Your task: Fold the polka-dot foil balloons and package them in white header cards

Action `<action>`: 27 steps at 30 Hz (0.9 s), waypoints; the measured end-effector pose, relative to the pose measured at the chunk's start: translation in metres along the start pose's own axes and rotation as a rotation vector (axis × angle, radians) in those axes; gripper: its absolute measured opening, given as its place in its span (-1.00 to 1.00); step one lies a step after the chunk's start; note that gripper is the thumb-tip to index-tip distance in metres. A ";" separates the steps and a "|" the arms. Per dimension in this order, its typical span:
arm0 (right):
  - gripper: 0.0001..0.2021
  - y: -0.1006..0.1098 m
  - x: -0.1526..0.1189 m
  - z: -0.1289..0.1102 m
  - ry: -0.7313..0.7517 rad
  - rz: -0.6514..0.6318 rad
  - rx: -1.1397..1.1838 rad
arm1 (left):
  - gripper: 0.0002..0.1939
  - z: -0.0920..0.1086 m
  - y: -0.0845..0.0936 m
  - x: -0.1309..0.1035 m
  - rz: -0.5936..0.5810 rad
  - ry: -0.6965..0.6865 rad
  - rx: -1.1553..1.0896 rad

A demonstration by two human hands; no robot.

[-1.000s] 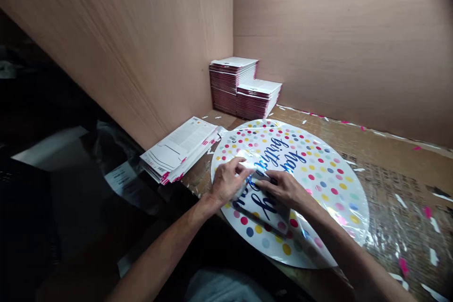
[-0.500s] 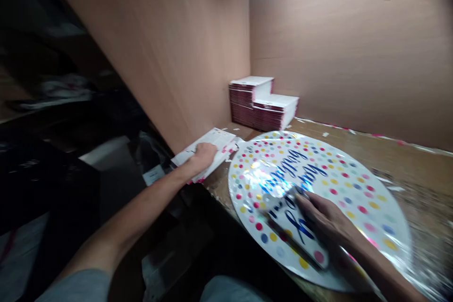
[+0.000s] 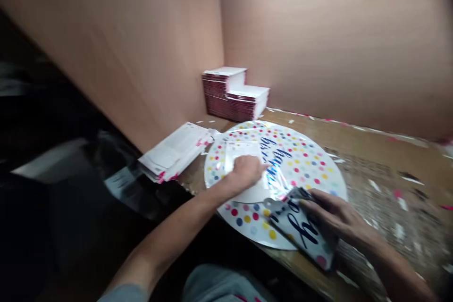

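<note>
In the head view, my left hand [image 3: 247, 170] is closed on a white printed card [image 3: 244, 148], which lies over a round, dotted foil balloon [image 3: 313, 160]. That balloon lies flat on the work surface and bears blue "happy birthday" lettering, part of it covered by the card and my hand. On the right, my right hand [image 3: 331, 210] grips a folded foil balloon [image 3: 304, 231] with similar dots and lettering, held tilted above the near edge of the round one. A small pale tab shows at the folded balloon's upper left corner.
Left of the round balloon lies a pile of white printed cards [image 3: 177, 148] with pink edges. Stacks of pink-edged white cards [image 3: 230, 99] stand in the back corner between wooden panels [image 3: 318, 33]. Paper scraps litter the cardboard surface [image 3: 378, 179]. Dark space lies beyond the near edge.
My left hand has moved right from the card pile onto the round balloon, bringing a white card. My right hand still holds the folded balloon. The view has shifted right.
</note>
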State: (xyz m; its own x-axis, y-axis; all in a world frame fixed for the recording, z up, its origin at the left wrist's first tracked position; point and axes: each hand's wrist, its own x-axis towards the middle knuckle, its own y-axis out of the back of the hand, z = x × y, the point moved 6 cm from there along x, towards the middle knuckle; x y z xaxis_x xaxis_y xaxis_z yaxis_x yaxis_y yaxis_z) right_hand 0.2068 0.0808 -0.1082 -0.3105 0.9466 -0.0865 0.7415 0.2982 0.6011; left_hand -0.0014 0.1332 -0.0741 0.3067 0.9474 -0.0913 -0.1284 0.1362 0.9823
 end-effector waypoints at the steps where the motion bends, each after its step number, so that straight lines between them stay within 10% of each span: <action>1: -0.54 -0.001 -0.001 0.001 -0.014 -0.047 0.011 | -0.63 -0.010 -0.004 -0.003 0.003 0.012 -0.009; 6: -0.62 -0.027 0.012 -0.021 0.043 -0.156 0.077 | -0.76 -0.056 -0.014 -0.027 0.139 -0.246 -0.039; 14: -0.77 -0.089 0.056 -0.057 0.144 -0.058 -0.456 | -0.82 -0.041 -0.040 -0.032 0.057 -0.430 0.239; 21: -0.53 -0.068 0.055 -0.052 0.012 0.268 -0.519 | -0.71 -0.037 -0.032 -0.029 0.197 -0.407 0.279; 27: -0.78 -0.058 0.066 -0.037 -0.078 0.319 -0.467 | -0.69 -0.027 -0.017 -0.030 0.244 -0.469 0.245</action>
State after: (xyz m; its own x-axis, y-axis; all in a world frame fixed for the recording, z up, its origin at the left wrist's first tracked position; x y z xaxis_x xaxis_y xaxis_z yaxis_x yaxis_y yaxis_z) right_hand 0.1212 0.1212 -0.1194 -0.0566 0.9924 0.1095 0.4440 -0.0732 0.8930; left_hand -0.0342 0.1109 -0.0928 0.6880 0.7055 0.1702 -0.0433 -0.1942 0.9800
